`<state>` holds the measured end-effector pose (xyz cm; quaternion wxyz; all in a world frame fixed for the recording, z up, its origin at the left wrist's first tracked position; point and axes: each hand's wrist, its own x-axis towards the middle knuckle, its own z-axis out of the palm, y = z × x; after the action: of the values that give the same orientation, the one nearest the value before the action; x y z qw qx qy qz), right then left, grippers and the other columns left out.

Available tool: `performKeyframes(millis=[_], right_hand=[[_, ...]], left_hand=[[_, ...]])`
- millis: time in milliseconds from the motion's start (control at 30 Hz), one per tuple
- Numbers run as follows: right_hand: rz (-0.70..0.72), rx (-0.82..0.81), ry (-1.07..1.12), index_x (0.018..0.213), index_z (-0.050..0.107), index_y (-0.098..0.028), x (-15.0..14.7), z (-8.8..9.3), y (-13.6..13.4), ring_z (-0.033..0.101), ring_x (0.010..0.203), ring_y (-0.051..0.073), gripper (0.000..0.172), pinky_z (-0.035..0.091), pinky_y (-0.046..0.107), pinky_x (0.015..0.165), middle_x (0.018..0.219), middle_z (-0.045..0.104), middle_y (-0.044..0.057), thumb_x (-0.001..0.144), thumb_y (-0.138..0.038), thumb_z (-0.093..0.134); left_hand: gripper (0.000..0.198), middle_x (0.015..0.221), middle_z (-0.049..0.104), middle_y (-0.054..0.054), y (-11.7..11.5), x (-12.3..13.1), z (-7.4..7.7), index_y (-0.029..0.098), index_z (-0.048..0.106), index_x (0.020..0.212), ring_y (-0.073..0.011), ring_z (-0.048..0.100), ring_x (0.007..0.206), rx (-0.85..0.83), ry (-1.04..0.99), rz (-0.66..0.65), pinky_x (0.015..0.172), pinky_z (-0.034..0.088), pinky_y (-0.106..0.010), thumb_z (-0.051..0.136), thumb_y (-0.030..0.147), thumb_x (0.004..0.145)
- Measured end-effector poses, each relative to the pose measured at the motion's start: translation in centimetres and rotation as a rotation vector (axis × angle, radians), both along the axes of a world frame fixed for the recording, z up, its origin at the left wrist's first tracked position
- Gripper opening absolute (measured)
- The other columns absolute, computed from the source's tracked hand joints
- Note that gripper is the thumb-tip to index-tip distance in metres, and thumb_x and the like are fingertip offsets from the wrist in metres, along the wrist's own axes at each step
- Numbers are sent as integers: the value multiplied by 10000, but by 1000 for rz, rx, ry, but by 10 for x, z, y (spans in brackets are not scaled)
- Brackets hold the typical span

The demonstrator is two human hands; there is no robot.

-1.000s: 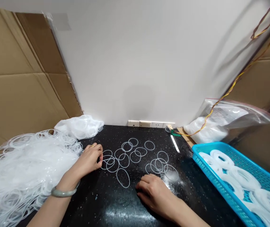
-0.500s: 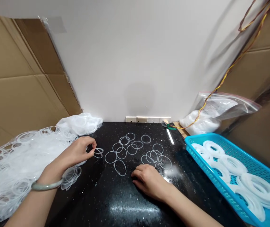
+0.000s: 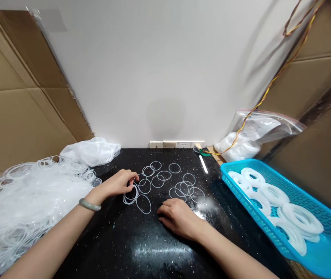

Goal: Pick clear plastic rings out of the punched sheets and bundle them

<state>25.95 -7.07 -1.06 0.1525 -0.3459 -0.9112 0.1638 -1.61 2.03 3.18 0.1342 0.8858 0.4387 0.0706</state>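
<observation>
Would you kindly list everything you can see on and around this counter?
Loose rings: over a dozen, clear, spread mid-counter.
Ring heap: one, clear-white, left.
Plastic bag: one, white, back left.
Basket: one, blue, right.
Ring bundles: several, white, in the basket.
Zip bag: one, clear with white contents, back right.
Wires: a few, yellow and red, hanging top right.
Socket strip: one, cream, back edge.
Stick: one, white, beside the strip.
Cardboard: two sheets, brown, left and right.
Counter: one, black, speckled.
Bracelet: one, green, left wrist.
Left hand: fingertips on stacked rings.
Right hand: resting on counter, empty.
</observation>
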Motion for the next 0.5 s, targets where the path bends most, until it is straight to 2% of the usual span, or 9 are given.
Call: performKeyframes(millis=[133,233,367,500], right_hand=[[-74,-45,69,944,672,-181,-1,-3,2,598,766,147,114,417,244,694,847,655,27,897,-234,583],[-145,-54,93,958,672,-182,-5,1,4,588,789,144,116,420,238,689,866,633,32,900,-223,579],[-162,7,-30,993,672,-187,-21,18,15,582,909,183,149,446,273,764,967,610,59,877,-261,618],[-142,59,-177,1002,666,-134,-52,29,37,588,918,228,309,480,309,752,1021,594,106,798,-367,676]], left_hand=[[162,733,610,-7,5,2,0,206,637,804,-190,568,720,30,56,-44,721,395,-295,550,121,698],[114,727,601,-15,4,1,0,204,599,708,-201,553,720,48,72,-58,736,387,-314,549,106,680],[130,788,606,-15,-1,-6,2,205,587,708,-205,554,770,42,58,-75,729,387,-299,533,97,660],[147,850,618,-12,-6,-20,9,198,582,741,-197,560,823,51,12,-81,754,386,-286,520,95,656]])
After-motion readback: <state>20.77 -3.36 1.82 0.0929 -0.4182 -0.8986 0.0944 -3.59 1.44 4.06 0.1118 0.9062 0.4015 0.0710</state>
